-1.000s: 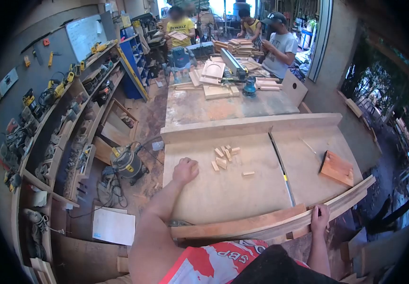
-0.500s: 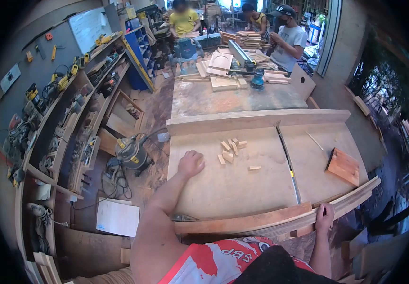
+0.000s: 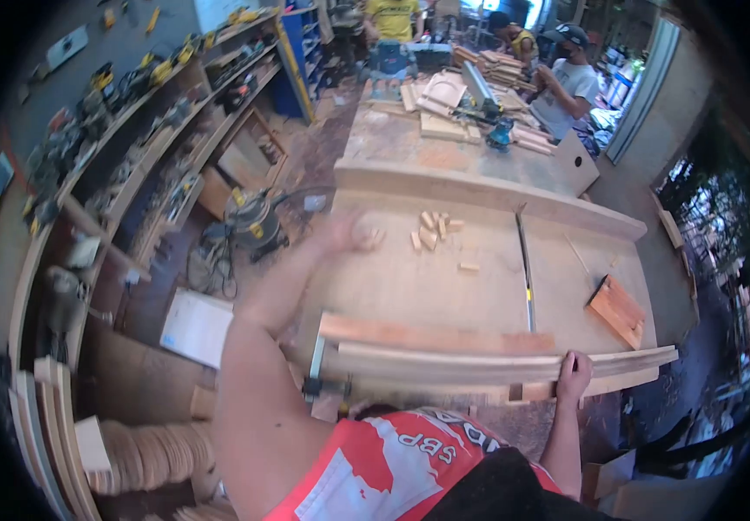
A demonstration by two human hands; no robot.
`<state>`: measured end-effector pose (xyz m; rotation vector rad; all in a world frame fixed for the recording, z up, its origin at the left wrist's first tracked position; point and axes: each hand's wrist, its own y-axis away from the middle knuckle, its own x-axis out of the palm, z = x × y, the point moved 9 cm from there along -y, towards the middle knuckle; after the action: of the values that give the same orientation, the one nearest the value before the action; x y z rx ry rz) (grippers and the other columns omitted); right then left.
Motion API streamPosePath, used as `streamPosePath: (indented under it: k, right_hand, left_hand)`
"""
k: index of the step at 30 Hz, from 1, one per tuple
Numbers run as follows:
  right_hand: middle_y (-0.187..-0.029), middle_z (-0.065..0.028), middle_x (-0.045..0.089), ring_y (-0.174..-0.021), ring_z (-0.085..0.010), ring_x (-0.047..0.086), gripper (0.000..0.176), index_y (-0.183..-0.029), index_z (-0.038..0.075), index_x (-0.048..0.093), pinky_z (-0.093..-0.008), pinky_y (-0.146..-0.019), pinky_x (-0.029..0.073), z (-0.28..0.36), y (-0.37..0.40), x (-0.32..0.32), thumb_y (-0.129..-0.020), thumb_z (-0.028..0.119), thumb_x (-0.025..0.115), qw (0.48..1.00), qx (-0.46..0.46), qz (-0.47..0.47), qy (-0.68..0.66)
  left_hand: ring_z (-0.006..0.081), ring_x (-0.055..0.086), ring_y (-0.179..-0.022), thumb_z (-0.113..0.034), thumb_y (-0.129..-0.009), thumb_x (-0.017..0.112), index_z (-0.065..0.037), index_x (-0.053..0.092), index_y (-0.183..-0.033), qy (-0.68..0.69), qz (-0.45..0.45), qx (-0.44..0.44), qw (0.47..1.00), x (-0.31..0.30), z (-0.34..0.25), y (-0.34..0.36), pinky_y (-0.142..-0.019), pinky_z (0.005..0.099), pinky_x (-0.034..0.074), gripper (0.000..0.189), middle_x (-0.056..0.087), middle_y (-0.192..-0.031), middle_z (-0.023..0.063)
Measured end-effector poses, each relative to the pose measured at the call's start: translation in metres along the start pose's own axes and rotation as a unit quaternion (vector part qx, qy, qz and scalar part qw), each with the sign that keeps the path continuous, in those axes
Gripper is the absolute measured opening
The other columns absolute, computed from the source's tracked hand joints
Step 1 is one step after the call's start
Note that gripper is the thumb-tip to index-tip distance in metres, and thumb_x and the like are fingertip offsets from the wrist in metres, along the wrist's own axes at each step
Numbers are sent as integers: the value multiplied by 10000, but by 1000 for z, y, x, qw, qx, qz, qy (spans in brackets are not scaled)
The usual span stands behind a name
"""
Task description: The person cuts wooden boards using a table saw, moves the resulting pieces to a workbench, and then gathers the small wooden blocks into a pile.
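A plywood sled board (image 3: 409, 286) with a tall back rail (image 3: 479, 184) lies in front of me. My left hand (image 3: 350, 234) is at its left edge, smeared by motion, so its fingers cannot be made out. My right hand (image 3: 574, 375) is closed over the long wooden front rail (image 3: 479, 368), right of the middle. Several small wooden blocks (image 3: 431, 233) sit loosely grouped on the board, with a single block (image 3: 469, 267) apart. A dark slot (image 3: 526, 260) runs front to back, right of them. Further right lies a reddish wood piece (image 3: 618, 311).
A workbench (image 3: 392, 139) beyond carries stacked wood parts and a teal power tool (image 3: 500, 135). Several people are around it. Shelves (image 3: 132, 174) full of tools line the left wall. A shop vacuum (image 3: 253, 221) stands on the floor left of the sled.
My view has turned and shifted, so the scene sits differently. The left hand, curled on the board's left edge before, is now blurred by movement. The right hand stays on the front rail.
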<state>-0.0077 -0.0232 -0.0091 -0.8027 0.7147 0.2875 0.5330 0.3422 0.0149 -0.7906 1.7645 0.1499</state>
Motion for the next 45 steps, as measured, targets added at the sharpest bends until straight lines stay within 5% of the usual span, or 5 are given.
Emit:
streamPosePath:
  k: [11,22,28,36,45]
  right_hand:
    - [-1018,-175,682,-1012,-352,608,275,-1049,42,699,-451,-927,450,-6,-7,13,-954,274,584,999,-10,39,22]
    - [-981,-185,694,-946,-350,657,245,-1056,77,703,-443,-846,502,-2,-18,10,-953,261,576,1000,14,18,19]
    - [-1093,-158,669,-1033,-261,630,438,-1226,4,593,-383,-912,479,-13,-46,26,-1002,379,558,985,141,90,-45]
    - [-1121,-116,650,-1084,-229,593,261,-1146,-3,617,-324,-967,444,441,34,101,-959,176,583,928,-189,289,-139]
    - [-848,-82,601,-748,-152,565,217,-905,-4,676,-300,-697,470,461,64,157,-916,213,674,949,-68,263,-161]
  left_hand:
    - [156,598,-896,-210,-923,660,-125,370,-1516,185,-120,-132,966,-151,-46,273,-844,306,492,665,632,-990,73]
    - [331,604,-1176,-352,-913,598,-42,643,-1246,294,167,-540,771,140,23,625,-984,421,488,458,636,-1266,199]
    - [255,663,-1031,-386,-878,662,-62,630,-1257,394,132,-439,797,212,95,626,-881,378,523,500,684,-1162,164]
    - [262,674,-970,-282,-851,653,-54,686,-1123,283,176,-366,869,181,224,622,-807,373,538,356,703,-1063,151]
    - [219,643,-969,-306,-881,655,-106,691,-1127,231,325,-115,910,265,252,649,-841,360,519,319,690,-1115,116]
